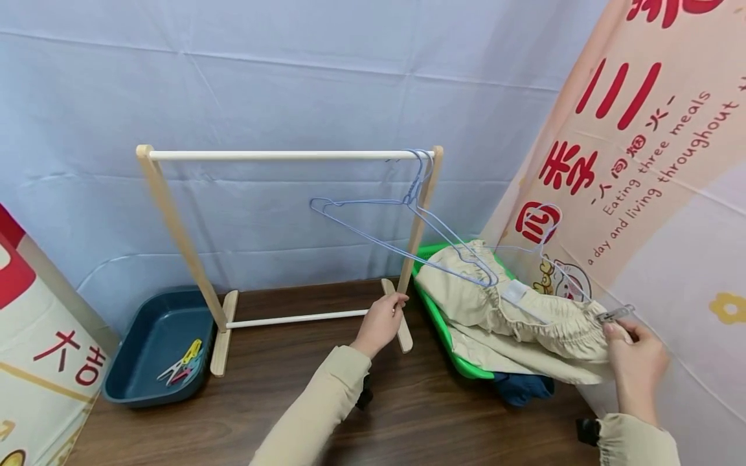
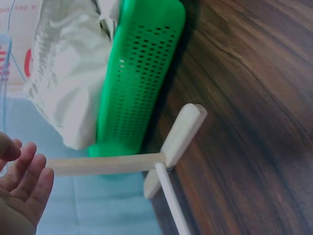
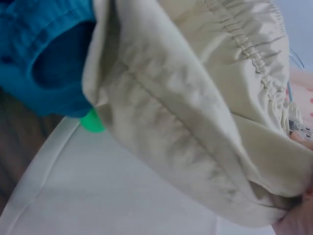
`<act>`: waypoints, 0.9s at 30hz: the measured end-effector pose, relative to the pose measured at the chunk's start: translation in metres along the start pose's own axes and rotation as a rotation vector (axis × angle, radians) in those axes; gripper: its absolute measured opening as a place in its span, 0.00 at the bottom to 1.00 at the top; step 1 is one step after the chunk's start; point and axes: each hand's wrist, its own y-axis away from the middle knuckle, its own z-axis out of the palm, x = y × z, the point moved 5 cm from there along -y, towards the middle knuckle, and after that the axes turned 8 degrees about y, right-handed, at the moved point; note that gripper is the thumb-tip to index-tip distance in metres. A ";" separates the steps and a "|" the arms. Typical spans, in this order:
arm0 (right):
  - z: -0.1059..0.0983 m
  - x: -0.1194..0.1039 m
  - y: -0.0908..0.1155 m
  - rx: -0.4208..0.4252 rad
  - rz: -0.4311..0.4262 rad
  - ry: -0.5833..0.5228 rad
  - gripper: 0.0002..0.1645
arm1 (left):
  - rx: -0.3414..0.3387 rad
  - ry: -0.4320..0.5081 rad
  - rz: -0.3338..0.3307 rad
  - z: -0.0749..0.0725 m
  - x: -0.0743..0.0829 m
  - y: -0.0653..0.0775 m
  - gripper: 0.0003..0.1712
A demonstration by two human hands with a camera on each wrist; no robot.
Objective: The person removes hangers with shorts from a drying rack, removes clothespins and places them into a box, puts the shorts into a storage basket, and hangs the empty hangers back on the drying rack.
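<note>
My right hand (image 1: 638, 356) grips the end of the beige pants' gathered elastic waistband (image 1: 574, 330), with the thumb just beside a grey clothespin (image 1: 616, 314). A blue wire hanger (image 1: 548, 249) runs along the waistband to that clothespin. In the right wrist view the beige fabric (image 3: 166, 112) hangs in folds from the fingers. My left hand (image 1: 381, 323) is beside the right post of the wooden rack (image 1: 418, 223). Its fingers are loosely bent, and the left wrist view shows nothing held in them. More blue hangers (image 1: 373, 243) hang at the right end of the rack's white bar.
Under the pants stands a green perforated basket (image 2: 142, 73), with dark blue cloth (image 1: 521, 388) sticking out in front. A dark blue basin (image 1: 140, 362) with several coloured clothespins (image 1: 186, 362) is at the left. Printed cloths hang along both sides of the brown table (image 1: 443, 421).
</note>
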 end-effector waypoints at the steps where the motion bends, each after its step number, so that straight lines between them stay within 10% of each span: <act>1: -0.001 -0.003 0.001 0.010 -0.015 0.000 0.17 | -0.001 0.003 0.005 0.000 0.002 0.000 0.16; 27: 0.017 -0.091 0.044 -0.162 -0.246 0.071 0.16 | -0.057 -0.056 0.228 0.007 0.073 0.002 0.16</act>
